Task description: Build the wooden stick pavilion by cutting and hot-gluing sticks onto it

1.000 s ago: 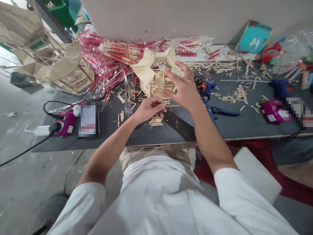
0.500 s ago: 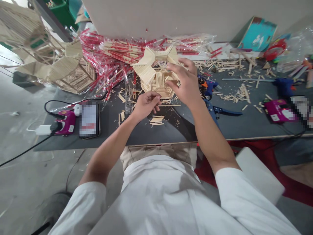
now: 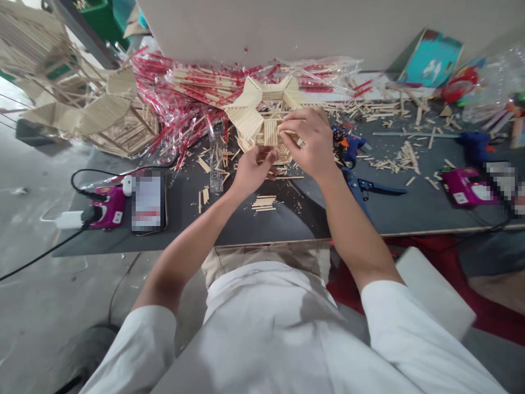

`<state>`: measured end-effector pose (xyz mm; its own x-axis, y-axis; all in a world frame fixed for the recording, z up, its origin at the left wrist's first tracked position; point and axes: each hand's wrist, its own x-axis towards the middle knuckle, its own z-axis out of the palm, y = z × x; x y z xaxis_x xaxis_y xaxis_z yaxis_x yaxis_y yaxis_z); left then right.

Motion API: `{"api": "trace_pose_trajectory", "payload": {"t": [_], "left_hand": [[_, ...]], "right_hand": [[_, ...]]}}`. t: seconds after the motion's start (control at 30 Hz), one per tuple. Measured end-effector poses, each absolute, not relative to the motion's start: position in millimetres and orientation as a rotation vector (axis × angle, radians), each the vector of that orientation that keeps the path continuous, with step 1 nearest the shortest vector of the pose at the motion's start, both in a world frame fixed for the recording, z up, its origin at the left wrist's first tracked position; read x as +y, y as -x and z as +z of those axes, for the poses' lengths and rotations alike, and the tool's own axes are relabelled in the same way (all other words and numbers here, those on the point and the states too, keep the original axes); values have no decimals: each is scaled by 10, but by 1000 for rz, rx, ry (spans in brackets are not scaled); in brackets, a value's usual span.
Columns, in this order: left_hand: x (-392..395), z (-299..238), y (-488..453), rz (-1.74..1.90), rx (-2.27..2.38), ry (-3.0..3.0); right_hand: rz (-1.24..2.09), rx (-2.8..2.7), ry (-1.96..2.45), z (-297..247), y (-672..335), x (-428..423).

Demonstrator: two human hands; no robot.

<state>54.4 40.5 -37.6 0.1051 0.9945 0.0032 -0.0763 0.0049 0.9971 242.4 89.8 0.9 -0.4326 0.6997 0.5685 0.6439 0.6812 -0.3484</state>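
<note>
From the head camera, the hexagonal stick model (image 3: pixel 262 117) sits at the far middle of the desk (image 3: pixel 197 230), resting against a heap of red-printed plastic bags of sticks (image 3: pixel 184 104). The right hand (image 3: pixel 307 143) is closed in a curled pinch on the model's near right side, its fingers (image 3: pixel 315 123) wrapped over the sticks. The left hand (image 3: pixel 254 169) is half closed at the model's near edge; whether it grips anything, I cannot tell. Working this close, a light, even pinch right at the joint seems best, with one hand steadying the frame so the thin sticks do not shift. A small stack of sticks (image 3: pixel 262 203) lies just near the hands. Blue-handled pliers (image 3: pixel 369 189) and a blue glue gun (image 3: pixel 348 145) lie to the right, among loose stick scraps (image 3: pixel 396 158).
</note>
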Motion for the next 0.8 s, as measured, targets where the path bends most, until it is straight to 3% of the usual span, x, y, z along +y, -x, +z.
{"api": "trace_pose_trajectory", "payload": {"t": [0.8], "left_hand": [[500,-257,-698,1191,1103,-1244]], "right_hand": [[98,-1988,983,-152,-2394,1002]]}}
